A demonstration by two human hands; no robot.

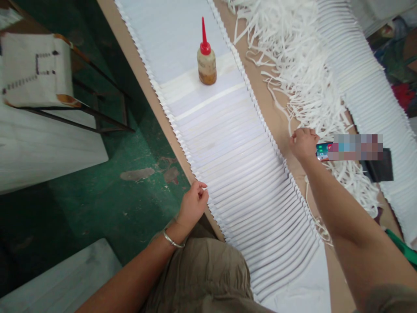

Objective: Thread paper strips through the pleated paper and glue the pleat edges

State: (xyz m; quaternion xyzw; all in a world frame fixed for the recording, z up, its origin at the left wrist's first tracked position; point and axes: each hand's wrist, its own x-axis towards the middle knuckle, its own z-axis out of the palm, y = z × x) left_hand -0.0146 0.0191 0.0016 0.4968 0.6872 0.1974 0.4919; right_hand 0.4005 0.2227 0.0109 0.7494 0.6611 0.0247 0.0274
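Observation:
A long row of overlapping white sheets (228, 143) with ridged folds and notched edges runs down the table. My left hand (194, 202) is closed in a pinch at its left edge; what sits between the fingertips is too small to make out. Beyond the row's right edge, my right hand (303, 142) has its fingers curled together beside a heap of loose white strips (293, 65). One thin strip runs down to its fingertips. On the sheets stands an upright squeeze bottle (207, 65) with a red pointed nozzle and some brown liquid inside.
A lit phone (322, 151) and a black flat item (381, 165) lie on the strips right of my right hand. Another ridged white row (365, 82) runs along the far right. Left of the brown tabletop (143, 74) stands a stool (35, 71) on the green floor (150, 152).

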